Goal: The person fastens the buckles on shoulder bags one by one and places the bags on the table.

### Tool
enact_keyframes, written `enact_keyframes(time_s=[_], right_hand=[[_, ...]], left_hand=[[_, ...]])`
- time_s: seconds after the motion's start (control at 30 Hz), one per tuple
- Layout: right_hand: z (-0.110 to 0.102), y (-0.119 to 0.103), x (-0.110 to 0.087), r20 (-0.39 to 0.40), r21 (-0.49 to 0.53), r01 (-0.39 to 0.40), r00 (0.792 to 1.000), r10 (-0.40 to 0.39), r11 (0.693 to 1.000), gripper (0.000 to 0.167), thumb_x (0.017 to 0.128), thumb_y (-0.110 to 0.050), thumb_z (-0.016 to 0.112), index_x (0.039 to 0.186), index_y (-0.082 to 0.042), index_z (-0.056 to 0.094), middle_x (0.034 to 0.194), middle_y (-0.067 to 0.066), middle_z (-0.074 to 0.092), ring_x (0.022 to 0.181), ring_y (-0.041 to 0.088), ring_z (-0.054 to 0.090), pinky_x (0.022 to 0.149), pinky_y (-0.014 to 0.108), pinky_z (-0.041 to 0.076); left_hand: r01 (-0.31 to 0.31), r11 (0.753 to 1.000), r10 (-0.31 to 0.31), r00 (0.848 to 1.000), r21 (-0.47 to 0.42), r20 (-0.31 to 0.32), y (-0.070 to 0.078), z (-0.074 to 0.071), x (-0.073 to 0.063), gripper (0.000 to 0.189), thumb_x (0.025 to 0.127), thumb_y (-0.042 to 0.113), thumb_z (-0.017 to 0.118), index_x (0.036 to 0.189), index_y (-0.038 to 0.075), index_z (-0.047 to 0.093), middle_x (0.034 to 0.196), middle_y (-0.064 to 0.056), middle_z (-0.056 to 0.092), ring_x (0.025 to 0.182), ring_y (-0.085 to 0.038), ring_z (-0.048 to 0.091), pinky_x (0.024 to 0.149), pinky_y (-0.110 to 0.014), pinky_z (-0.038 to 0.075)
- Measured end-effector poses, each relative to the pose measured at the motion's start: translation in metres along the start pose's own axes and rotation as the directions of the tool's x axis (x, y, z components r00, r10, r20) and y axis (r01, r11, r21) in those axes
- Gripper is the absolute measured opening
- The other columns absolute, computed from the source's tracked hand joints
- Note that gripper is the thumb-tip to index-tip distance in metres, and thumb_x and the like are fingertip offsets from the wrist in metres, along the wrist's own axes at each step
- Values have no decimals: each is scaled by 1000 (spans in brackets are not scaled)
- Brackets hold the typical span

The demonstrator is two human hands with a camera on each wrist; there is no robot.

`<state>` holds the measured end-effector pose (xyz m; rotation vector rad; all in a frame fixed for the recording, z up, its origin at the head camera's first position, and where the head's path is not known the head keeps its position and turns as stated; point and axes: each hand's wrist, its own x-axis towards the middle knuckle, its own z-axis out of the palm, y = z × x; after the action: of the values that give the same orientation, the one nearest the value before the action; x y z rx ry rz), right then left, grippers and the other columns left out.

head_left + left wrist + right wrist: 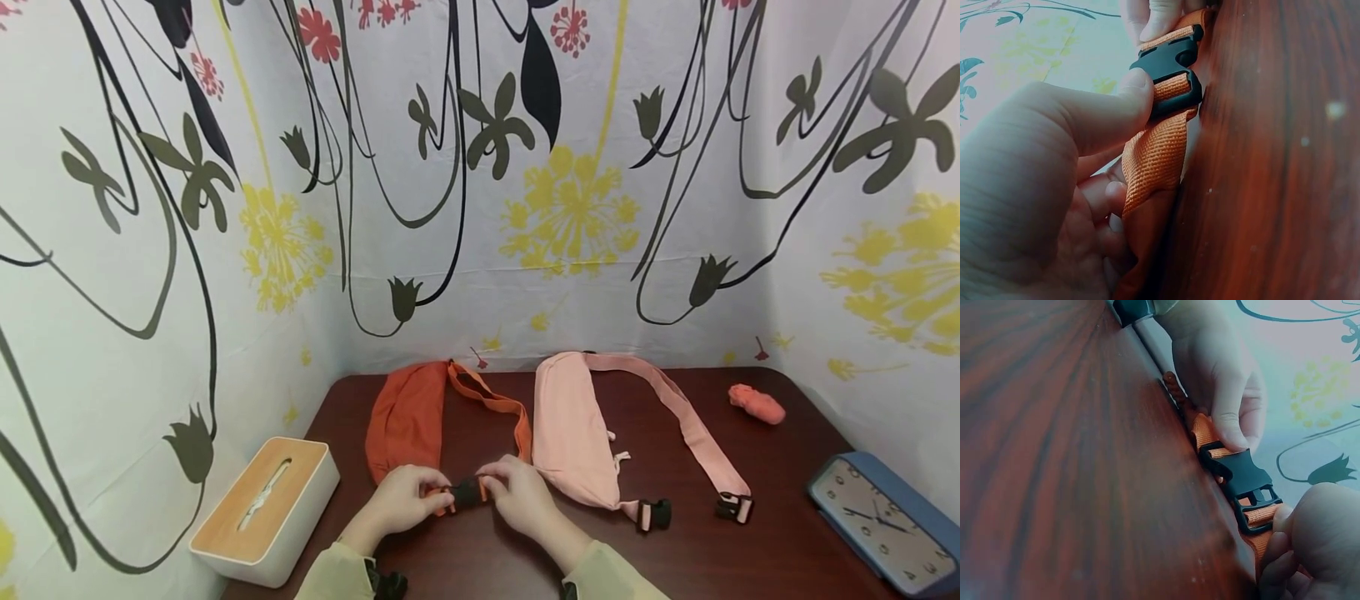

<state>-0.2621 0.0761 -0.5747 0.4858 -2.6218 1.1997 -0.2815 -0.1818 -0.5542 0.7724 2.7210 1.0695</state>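
An orange waist bag [408, 417] lies on the table, and its orange strap [491, 402] loops round to a black side-release buckle [467, 493]. With thumb and fingers, my left hand [397, 502] pinches one end of the buckle; the thumb presses on the black plastic [1166, 59]. My right hand [521, 497] pinches the webbing at the other end, shown in the right wrist view beside the buckle [1244, 470]. Both halves sit together in line, with a small gap showing a prong. Whether they are fully clicked, I cannot tell.
To the right lies a pink waist bag [573, 433], its strap spread out and its buckle halves [655, 515] apart. A tissue box [262, 500] stands at the left, a blue clock [888, 521] at the right. A coral-coloured bundle [756, 404] is at the back right.
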Motion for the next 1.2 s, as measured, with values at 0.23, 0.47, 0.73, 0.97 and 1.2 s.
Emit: enact_keyframes(time_s=[0.23,0.47,0.73,0.97,1.2], right_hand=[[1,-3,1,17,15,3,1000,-3,1000,14,102,-12,76,101,-24,85,95,-9,75,96,17,75,85,34,59],[3,-4,4,16,23,5,1000,-5,1000,15,102,-12,77,97,-24,84,95,-10,76,96,15,76,86,33,59],[10,-5,4,17,52,-6,1000,6,999,13,101,-10,77,96,-21,83,95,-8,78,95,11,74,83,29,58],[12,-5,4,4,42,-30,1000,30,999,14,101,-10,76,96,-22,82,97,-7,80,93,8,72,80,28,56],[13,-8,5,16,81,-67,998,66,994,12,101,-11,77,96,-20,81,92,-6,79,77,0,61,70,23,49]], left_hand=[[10,1000,-10,1000,15,-10,2,0,-2,6,100,34,82,99,29,84,72,12,69,56,-1,53,57,-23,44],[-3,999,4,1000,39,-27,2,-1,0,5,99,31,82,98,27,84,68,13,66,55,0,52,58,-23,44],[-4,999,5,999,32,-36,0,1,0,5,98,29,84,97,25,84,67,13,66,55,1,53,57,-23,44],[-20,999,22,998,28,-62,1,4,1,4,97,27,84,93,26,84,67,14,65,55,2,52,57,-22,44],[-29,999,31,997,24,-68,2,4,2,8,96,22,85,92,28,83,67,15,65,54,3,52,58,-21,44]])
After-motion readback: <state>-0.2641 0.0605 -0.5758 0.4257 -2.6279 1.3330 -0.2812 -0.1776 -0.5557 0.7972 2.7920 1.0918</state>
